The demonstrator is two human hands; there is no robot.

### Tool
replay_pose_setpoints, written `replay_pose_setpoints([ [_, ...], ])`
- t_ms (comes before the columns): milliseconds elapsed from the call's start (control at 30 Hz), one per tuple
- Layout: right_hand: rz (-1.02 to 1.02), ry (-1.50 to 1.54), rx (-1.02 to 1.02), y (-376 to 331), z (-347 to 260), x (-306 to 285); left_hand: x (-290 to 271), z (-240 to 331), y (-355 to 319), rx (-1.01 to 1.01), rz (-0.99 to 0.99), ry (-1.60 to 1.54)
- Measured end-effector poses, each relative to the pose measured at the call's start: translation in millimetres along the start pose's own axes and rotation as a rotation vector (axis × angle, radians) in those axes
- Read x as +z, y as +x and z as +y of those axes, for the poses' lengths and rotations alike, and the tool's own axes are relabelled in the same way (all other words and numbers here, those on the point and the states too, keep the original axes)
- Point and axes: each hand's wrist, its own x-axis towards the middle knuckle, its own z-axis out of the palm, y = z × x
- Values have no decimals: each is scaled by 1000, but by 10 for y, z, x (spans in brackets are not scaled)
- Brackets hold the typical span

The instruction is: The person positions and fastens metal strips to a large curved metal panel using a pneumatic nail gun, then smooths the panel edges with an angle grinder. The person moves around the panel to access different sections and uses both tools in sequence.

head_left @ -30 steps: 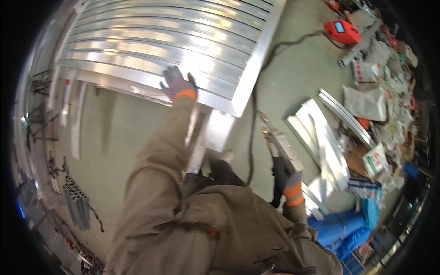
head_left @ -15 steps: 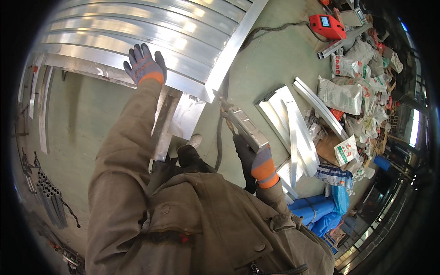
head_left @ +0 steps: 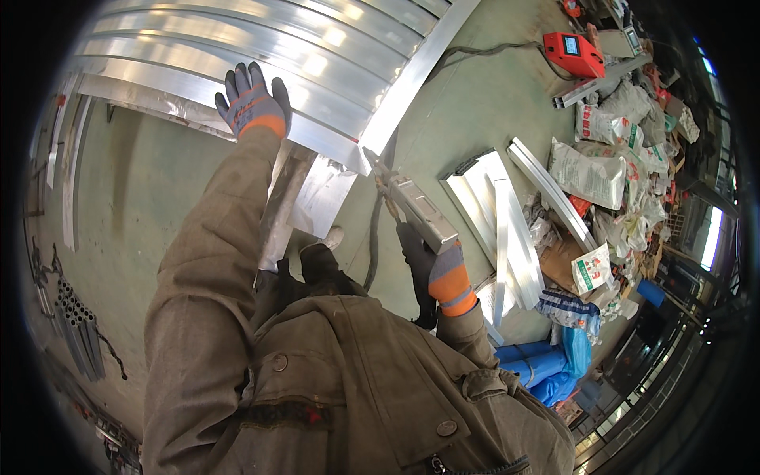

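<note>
My left hand, in a grey and orange work glove, lies with fingers spread on the near edge of a shiny metal slatted panel. In my right hand, gloved the same way, is a welding gun with a boxy silver body. Its narrow nozzle points up and left and reaches the panel's near right corner; whether it touches cannot be told. The gun's body and the glove hide most of the right fingers. Below the corner hangs a metal sheet beside a metal leg.
Silver metal profiles lie on the floor to the right. Behind them is a heap of white sacks. A red machine with a screen stands far right, a dark cable running from it. Blue rolls lie at lower right; tubes at left.
The view has shifted slightly. The gun's nozzle has moved a little up and left at the panel's corner. My left hand stays spread on the panel.
</note>
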Motion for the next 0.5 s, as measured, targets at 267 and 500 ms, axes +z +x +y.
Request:
replay_pose_setpoints([
  [267,49,44,7,-25,100,-99,-79,27,1,-14,-26,14],
  [500,128,72,155,-369,329,-373,-52,39,-6,-10,31,-23],
])
